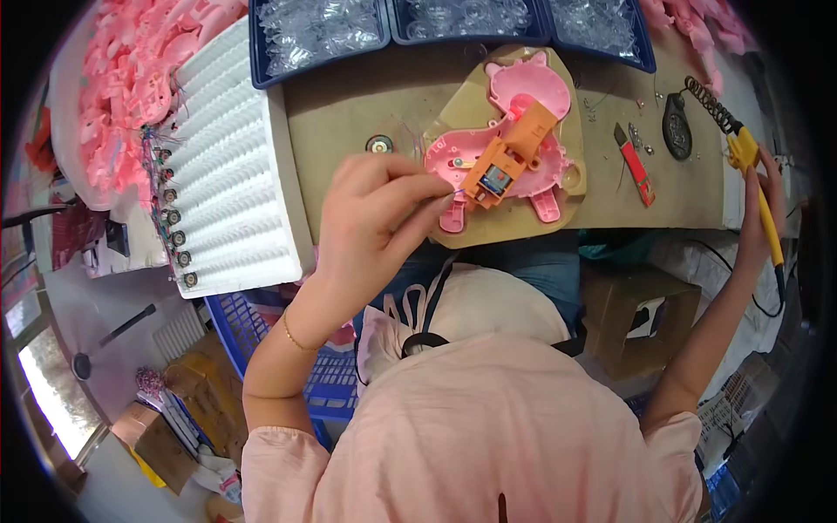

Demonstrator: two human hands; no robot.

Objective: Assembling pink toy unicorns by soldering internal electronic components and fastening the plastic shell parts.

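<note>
A pink toy shell half point(449, 150) lies open-side up on a tan shaped board point(462, 228). An orange plastic housing point(532, 131) with a small circuit board point(495, 180) sits over the shell. At the housing's left edge, my left hand point(384, 205) is closed in a pinch on a thin wire point(459, 191). Off to the right, my right hand point(760, 196) grips the yellow handle of a soldering iron point(767, 222). The iron's front end is at the coiled spring holder point(711, 105). A small round speaker point(379, 144) rests beyond my left hand.
Blue trays point(392, 39) of clear plastic parts line the far edge. A ridged white foam tray point(231, 166) stands left, with several wired speakers point(178, 237) along its side. Pink parts point(131, 70) are heaped behind. A red utility knife point(635, 166) lies near a black oval base point(676, 129).
</note>
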